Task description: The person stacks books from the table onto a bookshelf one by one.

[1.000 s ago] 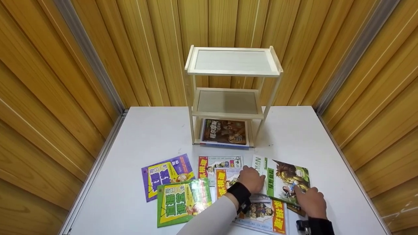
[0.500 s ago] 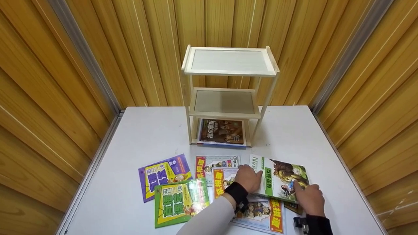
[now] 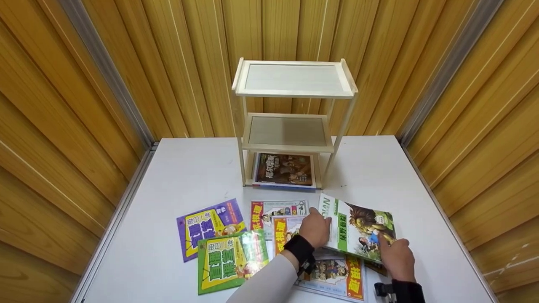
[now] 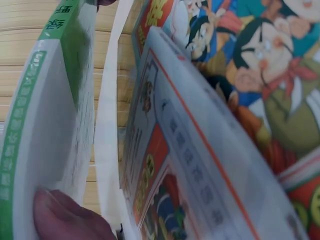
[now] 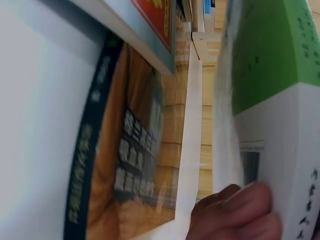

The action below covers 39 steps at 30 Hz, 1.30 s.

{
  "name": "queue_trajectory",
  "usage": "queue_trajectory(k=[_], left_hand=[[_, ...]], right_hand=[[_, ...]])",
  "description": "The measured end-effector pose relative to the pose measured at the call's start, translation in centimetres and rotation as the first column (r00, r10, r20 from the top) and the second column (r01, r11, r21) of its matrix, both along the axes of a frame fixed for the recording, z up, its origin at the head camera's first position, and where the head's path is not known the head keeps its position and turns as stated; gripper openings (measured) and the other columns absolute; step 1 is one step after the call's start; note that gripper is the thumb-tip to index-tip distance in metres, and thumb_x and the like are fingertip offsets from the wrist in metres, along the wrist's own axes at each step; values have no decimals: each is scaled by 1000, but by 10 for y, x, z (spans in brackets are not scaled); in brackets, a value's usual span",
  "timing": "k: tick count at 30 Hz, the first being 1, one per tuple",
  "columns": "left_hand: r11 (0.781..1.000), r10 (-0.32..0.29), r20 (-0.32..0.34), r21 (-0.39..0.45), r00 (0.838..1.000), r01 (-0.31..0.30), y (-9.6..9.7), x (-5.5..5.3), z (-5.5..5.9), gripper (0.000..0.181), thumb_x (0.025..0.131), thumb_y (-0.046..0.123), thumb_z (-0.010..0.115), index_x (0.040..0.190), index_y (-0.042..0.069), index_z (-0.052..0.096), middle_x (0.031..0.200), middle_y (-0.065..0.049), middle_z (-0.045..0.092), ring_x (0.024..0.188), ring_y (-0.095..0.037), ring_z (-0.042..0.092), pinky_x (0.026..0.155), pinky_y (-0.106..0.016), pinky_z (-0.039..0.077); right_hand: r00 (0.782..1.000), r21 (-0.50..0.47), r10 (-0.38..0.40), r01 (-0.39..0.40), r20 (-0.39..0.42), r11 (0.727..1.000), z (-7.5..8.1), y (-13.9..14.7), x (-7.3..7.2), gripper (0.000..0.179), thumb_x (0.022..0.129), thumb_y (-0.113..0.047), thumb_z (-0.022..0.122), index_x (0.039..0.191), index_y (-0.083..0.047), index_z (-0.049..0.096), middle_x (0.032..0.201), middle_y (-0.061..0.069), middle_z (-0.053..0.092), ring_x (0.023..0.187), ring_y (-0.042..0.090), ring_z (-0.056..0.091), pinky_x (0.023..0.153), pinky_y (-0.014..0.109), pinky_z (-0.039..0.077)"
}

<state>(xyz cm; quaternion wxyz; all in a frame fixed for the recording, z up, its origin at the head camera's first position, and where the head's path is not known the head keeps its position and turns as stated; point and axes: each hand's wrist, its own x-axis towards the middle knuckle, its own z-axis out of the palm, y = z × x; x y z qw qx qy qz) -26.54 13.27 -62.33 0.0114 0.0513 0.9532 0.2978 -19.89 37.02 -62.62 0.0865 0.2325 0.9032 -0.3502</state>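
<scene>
A white and green book (image 3: 362,229) with a lion on its cover is held between both hands, tilted above the books below. My left hand (image 3: 313,229) grips its left edge; in the left wrist view a fingertip (image 4: 70,220) presses the page side of that book. My right hand (image 3: 396,256) holds the lower right edge, thumb on the cover, other fingers (image 5: 240,215) underneath. Beneath lie red-and-blue comic books (image 3: 334,271) and a brown book (image 5: 132,160) with a dark spine, mostly hidden in the head view.
A three-tier wooden shelf (image 3: 288,148) stands at the back of the white table (image 3: 189,168). On its bottom tier lies a dark brown book (image 3: 286,168). Purple (image 3: 210,227) and green (image 3: 231,261) books overlap at left. Wood-look walls enclose the table.
The lion book has risen and tilted off the pile, its far left corner lifting most. Both hands keep hold of it. The whole head view has shifted slightly.
</scene>
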Motion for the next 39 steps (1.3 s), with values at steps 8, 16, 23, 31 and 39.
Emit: queue_trajectory(k=[8,16,23,31,39], left_hand=[[999,-32,-10,31,999,32,-16,3,3,59,110,35,56,137,-16,45,76,-20,69,71,-34,73,67,-41,60],[998,-57,-49,13,997,58,-40,8,10,63,110,34,54,140,-21,41,77,-19,67,70,-33,71,65,-40,59],[996,-28,-3,83,1000,28,-89,11,13,53,110,35,54,130,-13,44,72,-13,63,62,-27,65,60,-39,56],[995,39,-2,92,999,-39,-139,17,18,59,110,35,55,133,-18,43,79,-17,65,70,-31,69,64,-44,58],[990,106,-69,97,992,-99,-156,28,12,53,110,33,57,127,-16,47,81,-22,67,75,-37,71,69,-49,59]], right_hand=[[997,2,-1,2,-77,1000,0,-12,1,90,107,-59,46,130,27,35,84,23,54,73,33,56,68,42,39],[988,9,14,-13,-155,1000,3,-32,-2,88,107,-55,50,134,28,34,83,27,57,72,36,61,66,44,44],[980,12,82,-82,-184,997,6,-75,-7,83,109,-50,49,140,25,32,70,9,46,55,21,45,54,35,34],[958,-29,147,-159,-247,987,10,-123,-12,67,111,-38,50,142,19,35,64,0,37,50,15,33,53,33,27],[955,-43,172,-187,-241,981,12,-141,-15,73,111,-36,52,151,20,28,60,-3,35,48,13,28,51,31,24]])
